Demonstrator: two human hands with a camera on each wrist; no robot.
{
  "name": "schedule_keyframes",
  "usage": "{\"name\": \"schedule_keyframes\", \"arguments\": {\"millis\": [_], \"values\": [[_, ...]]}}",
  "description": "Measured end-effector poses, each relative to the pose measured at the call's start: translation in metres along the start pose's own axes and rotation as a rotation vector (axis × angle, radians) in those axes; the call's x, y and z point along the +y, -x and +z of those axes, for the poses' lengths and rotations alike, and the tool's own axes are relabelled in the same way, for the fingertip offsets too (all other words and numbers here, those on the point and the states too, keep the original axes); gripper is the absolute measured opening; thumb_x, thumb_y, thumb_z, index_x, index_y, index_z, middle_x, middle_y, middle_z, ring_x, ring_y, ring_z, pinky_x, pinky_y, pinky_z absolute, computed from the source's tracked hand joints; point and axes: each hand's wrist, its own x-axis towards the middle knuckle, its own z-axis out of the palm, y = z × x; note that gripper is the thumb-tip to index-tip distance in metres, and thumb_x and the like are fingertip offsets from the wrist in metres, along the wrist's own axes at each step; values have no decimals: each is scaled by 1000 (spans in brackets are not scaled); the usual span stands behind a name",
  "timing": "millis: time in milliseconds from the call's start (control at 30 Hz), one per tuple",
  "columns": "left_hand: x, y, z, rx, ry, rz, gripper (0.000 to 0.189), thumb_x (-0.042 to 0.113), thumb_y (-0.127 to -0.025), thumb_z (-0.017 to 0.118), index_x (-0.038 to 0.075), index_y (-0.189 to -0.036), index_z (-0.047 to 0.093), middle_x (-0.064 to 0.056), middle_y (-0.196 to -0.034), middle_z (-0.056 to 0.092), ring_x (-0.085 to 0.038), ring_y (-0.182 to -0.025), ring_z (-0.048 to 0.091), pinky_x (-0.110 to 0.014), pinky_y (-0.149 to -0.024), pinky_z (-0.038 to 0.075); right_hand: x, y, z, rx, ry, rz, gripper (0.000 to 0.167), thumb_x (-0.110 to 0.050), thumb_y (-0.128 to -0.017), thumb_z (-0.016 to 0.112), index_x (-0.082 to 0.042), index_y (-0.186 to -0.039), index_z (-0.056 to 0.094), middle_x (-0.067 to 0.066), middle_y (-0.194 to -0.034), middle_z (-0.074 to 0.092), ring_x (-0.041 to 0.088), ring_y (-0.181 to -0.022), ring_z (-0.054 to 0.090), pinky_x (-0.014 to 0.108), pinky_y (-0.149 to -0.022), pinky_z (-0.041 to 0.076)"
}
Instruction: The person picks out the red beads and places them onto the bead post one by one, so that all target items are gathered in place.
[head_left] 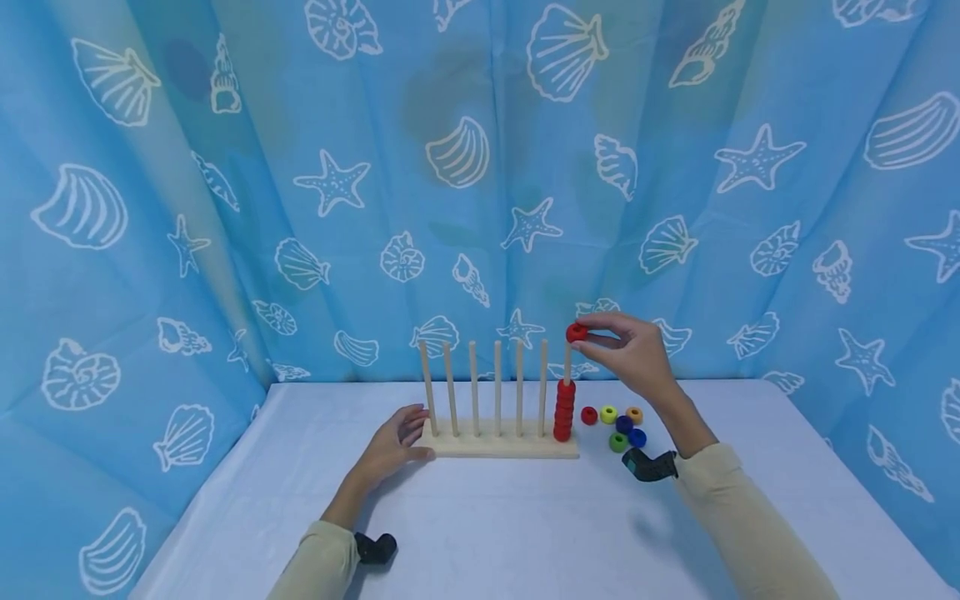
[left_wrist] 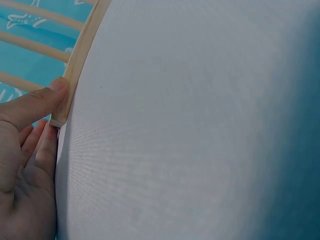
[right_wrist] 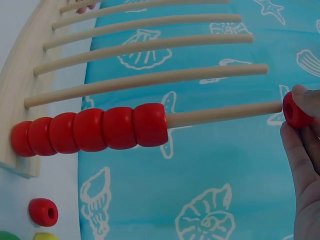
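A wooden peg rack (head_left: 502,449) with a row of upright pegs stands on the table. Several red beads (head_left: 565,412) are stacked on its rightmost peg (right_wrist: 225,114), whose upper part is bare. My right hand (head_left: 634,354) pinches one more red bead (right_wrist: 296,111) between thumb and fingers, right at that peg's tip, its hole facing the peg. At the rack's left end, my left hand (head_left: 392,442) grips the base, thumb (left_wrist: 58,85) on one face and fingers (left_wrist: 47,147) round the end. The other pegs (head_left: 498,387) carry no beads.
Right of the rack lie loose beads: a red bead (head_left: 589,415), a yellow bead (head_left: 608,414), an orange bead (head_left: 634,415), a green bead (head_left: 618,442) and dark blue ones (head_left: 637,438). A blue shell-print curtain (head_left: 465,217) hangs behind the white table (head_left: 510,525).
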Motion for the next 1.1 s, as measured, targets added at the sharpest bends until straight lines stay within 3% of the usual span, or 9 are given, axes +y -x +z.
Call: {"name": "schedule_keyframes", "arguments": {"millis": [133, 333, 767, 867, 1100], "values": [[1, 1, 1, -4, -2, -14, 89, 9, -69, 87, 11, -146, 41, -9, -140, 52, -28, -133, 46, -36, -106, 43, 5, -1, 2, -3, -9, 0, 35, -1, -84, 75, 6, -117, 66, 18, -117, 64, 31, -106, 65, 22, -84, 56], [-2, 2, 2, -1, -8, -27, 89, 9, -70, 87, 13, -146, 40, -8, -141, 52, -29, -134, 45, -38, -106, 43, 7, -3, 5, -13, -50, 22, 34, -1, -84, 74, 6, -117, 66, 20, -115, 64, 38, -103, 66, 24, -84, 56], [2, 0, 2, -18, 20, -13, 89, 4, -69, 86, 11, -146, 41, -8, -141, 52, -27, -134, 45, -32, -105, 44, 10, -1, 5, -7, -37, 57, 34, -2, -84, 74, 5, -117, 66, 18, -115, 65, 36, -102, 67, 24, -84, 56], [2, -1, 1, -30, 43, 1, 90, 2, -68, 86, 10, -146, 41, -8, -141, 52, -26, -134, 45, -29, -105, 44, 15, 1, 6, 2, -15, 48, 35, -3, -84, 75, 5, -117, 66, 19, -115, 65, 35, -102, 67, 22, -83, 56], [0, -1, -1, -29, 46, 11, 90, 3, -69, 86, 9, -146, 40, -9, -141, 51, -28, -134, 45, -30, -105, 44, 54, 3, 13, 8, -9, 75, 38, -15, -83, 78, -6, -119, 68, 11, -117, 66, 27, -104, 68, 22, -83, 56]]}}
